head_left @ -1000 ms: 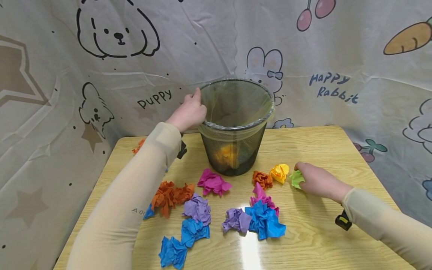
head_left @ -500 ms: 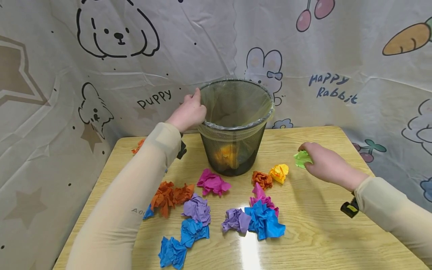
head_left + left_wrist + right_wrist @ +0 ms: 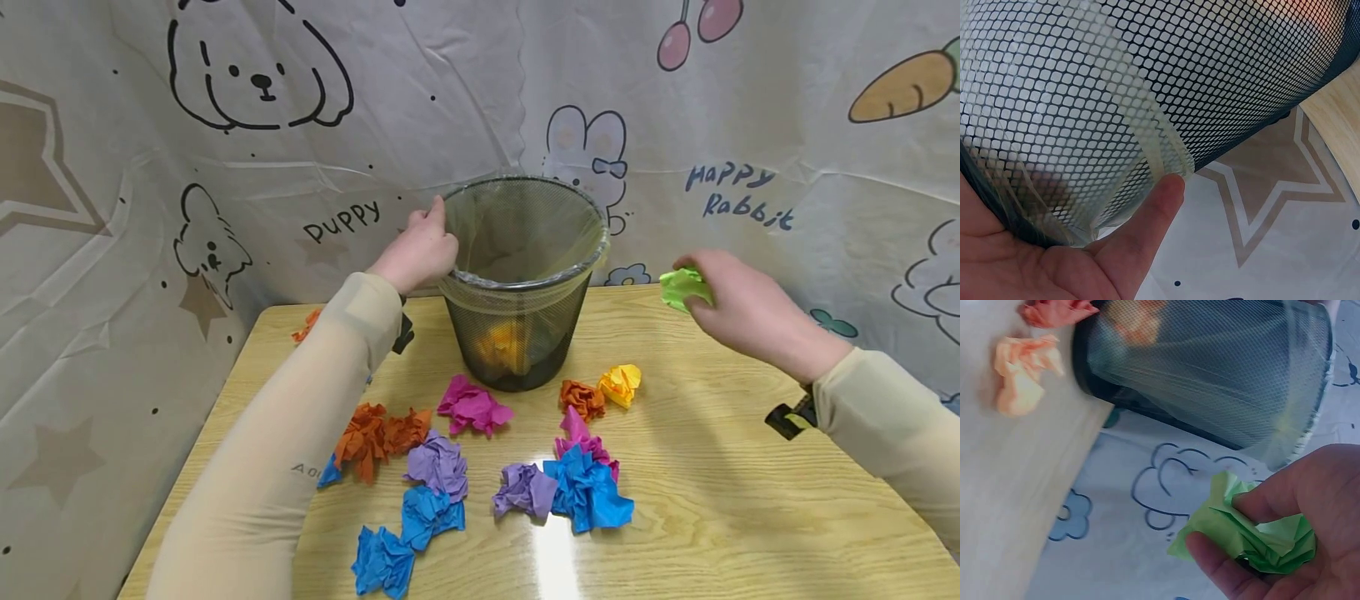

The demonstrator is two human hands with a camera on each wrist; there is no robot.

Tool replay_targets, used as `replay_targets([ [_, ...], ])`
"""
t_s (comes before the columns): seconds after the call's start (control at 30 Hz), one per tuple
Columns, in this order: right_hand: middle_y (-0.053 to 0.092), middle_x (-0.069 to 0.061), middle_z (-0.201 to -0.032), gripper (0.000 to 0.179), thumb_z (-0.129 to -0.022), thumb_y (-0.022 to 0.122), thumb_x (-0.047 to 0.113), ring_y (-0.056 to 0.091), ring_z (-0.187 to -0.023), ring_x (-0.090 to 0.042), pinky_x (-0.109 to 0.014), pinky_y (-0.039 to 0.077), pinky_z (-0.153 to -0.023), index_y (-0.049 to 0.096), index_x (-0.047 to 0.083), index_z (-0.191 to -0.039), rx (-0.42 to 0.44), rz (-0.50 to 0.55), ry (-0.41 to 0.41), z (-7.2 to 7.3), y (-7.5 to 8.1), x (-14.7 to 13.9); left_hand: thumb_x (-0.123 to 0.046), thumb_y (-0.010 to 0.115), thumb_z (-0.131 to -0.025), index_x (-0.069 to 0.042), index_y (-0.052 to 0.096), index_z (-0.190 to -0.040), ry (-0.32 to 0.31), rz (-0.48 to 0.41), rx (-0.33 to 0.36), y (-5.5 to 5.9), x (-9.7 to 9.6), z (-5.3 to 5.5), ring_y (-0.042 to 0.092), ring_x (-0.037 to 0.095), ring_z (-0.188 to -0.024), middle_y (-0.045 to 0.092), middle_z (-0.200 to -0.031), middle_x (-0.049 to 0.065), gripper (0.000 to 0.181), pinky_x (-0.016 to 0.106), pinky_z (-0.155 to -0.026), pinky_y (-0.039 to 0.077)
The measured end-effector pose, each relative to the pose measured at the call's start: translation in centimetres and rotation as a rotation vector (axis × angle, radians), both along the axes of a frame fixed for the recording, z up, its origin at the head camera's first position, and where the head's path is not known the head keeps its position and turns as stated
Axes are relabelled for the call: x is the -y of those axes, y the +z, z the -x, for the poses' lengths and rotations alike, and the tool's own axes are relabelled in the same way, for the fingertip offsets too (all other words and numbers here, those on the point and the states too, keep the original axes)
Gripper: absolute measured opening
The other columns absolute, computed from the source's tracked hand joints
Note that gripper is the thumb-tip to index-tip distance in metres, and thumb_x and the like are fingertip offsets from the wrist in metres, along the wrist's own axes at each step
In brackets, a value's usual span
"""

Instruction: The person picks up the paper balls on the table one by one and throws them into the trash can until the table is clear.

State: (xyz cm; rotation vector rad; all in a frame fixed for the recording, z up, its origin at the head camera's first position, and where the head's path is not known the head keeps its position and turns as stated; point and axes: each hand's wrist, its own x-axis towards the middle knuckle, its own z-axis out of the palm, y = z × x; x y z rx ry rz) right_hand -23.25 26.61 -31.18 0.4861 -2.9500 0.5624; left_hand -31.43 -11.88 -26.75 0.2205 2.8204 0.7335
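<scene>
A black mesh wastebasket with a clear liner folded over its rim stands upright at the back of the table. My left hand holds its left rim; in the left wrist view the thumb lies along the outer mesh. Between the thumb and fingers of my right hand is a crumpled green paper ball, raised above the table to the right of the basket. The right wrist view shows the green paper pinched, with the basket's rim just beyond it. Orange-yellow paper shows through the mesh low inside the basket.
On the wooden table lie crumpled papers: yellow, orange, purple, blue and magenta. My left sleeve covers part of the left side. A printed cloth hangs close behind the table.
My right hand has lifted the green paper ball up and away from beside the yellow one, toward the back. The left hand has stayed on the rim.
</scene>
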Motion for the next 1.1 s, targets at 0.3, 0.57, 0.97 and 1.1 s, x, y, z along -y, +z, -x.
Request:
replay_targets([
  [0.3, 0.057, -0.026, -0.124, 0.042, -0.094, 0.059, 0.0, 0.057, -0.104, -0.039, -0.059, 0.051, -0.084, 0.053, -0.009, -0.135, -0.09, 0.039, 0.038, 0.7, 2.4, 0.6, -0.024, 0.022, -0.105, -0.014, -0.017, -0.162, 0.001, -0.002, -0.005, -0.3, 0.0, 0.1, 0.019, 0.039, -0.152, -0.002, -0.168, 0.024, 0.07, 0.047, -0.122, 0.02],
  [0.57, 0.055, -0.026, -0.125, 0.043, -0.096, 0.057, 0.0, 0.054, -0.104, -0.039, -0.057, 0.052, -0.084, 0.051, -0.009, -0.138, -0.123, 0.067, 0.045, 1.3, 4.0, 1.4, -0.024, 0.023, -0.105, -0.013, -0.017, -0.162, 0.001, -0.008, -0.013, -0.3, 0.0, 0.0, 0.019, 0.04, -0.152, -0.002, -0.167, 0.025, 0.07, 0.048, -0.123, 0.019],
  [0.97, 0.053, -0.024, -0.134, 0.043, -0.1, 0.054, 0.005, 0.052, -0.11, -0.036, -0.056, 0.05, -0.091, 0.05, -0.004, -0.142, -0.189, 0.111, 0.087, 3.3, 6.8, 4.2, -0.024, 0.022, -0.105, -0.014, -0.018, -0.161, 0.004, 0.006, -0.008, -0.2, 0.1, 0.0, 0.018, 0.039, -0.152, -0.003, -0.167, 0.026, 0.07, 0.047, -0.123, 0.018],
  [1.1, 0.053, -0.023, -0.136, 0.043, -0.1, 0.055, 0.005, 0.052, -0.112, -0.036, -0.056, 0.05, -0.092, 0.05, -0.003, -0.142, -0.204, 0.12, 0.108, 4.1, 7.6, 5.7, -0.024, 0.022, -0.105, -0.014, -0.018, -0.162, 0.005, 0.006, -0.006, -0.2, 0.0, 0.0, 0.017, 0.039, -0.152, -0.003, -0.167, 0.026, 0.07, 0.047, -0.123, 0.018],
])
